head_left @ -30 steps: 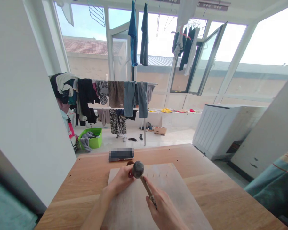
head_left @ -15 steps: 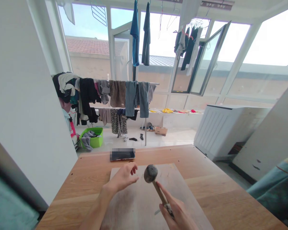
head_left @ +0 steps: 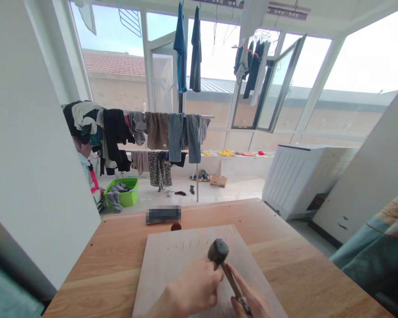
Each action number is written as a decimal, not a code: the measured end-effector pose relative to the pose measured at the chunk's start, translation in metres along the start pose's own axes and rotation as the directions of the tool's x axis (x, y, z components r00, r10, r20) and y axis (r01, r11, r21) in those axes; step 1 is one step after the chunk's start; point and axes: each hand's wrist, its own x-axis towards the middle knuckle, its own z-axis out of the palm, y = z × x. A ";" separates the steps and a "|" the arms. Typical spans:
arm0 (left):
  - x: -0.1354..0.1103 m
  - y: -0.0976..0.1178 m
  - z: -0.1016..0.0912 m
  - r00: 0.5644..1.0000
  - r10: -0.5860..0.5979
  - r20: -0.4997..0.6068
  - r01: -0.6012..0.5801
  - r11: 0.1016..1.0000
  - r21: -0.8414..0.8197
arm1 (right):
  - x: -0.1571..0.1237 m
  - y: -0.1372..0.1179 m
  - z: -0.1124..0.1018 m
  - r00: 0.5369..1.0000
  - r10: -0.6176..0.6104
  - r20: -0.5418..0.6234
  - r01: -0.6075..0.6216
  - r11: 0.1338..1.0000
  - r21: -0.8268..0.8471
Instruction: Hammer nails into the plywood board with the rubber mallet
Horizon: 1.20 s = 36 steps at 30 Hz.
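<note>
My right hand (head_left: 252, 302) grips the wooden handle of a hammer (head_left: 219, 251), whose dark round head hangs just above a pale wooden board (head_left: 172, 265). My left hand (head_left: 195, 287) is curled closed beside the hammer's neck, its fingertips pinched low over the board; what they hold is hidden. A row of several small nails (head_left: 194, 243) stands in the board near its far edge.
The board lies on a wooden table (head_left: 285, 247). A blurred dark flat object (head_left: 163, 214) and a small brown round thing (head_left: 176, 227) sit at the table's far edge. Beyond are a laundry rack (head_left: 159, 132), a green basket (head_left: 124, 193) and a white cabinet (head_left: 301, 176).
The hammer has come down and toward me. My left hand has drawn back from the board's far edge and closed beside the hammer head. The view has shifted a little.
</note>
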 end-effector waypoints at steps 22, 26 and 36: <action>-0.043 -0.110 -0.046 0.836 -0.412 -0.362 0.196 0.841 -0.503 | -0.001 -0.003 0.004 0.996 0.085 -0.022 -0.086 0.996 -0.032; -0.046 -0.127 -0.035 0.841 -0.447 -0.305 0.243 0.815 -0.526 | -0.002 -0.002 0.006 0.994 0.102 -0.025 -0.103 0.993 -0.051; -0.046 -0.133 -0.025 0.868 -0.433 -0.242 0.271 0.823 -0.499 | -0.001 -0.010 0.002 0.989 0.146 -0.019 -0.147 0.986 -0.077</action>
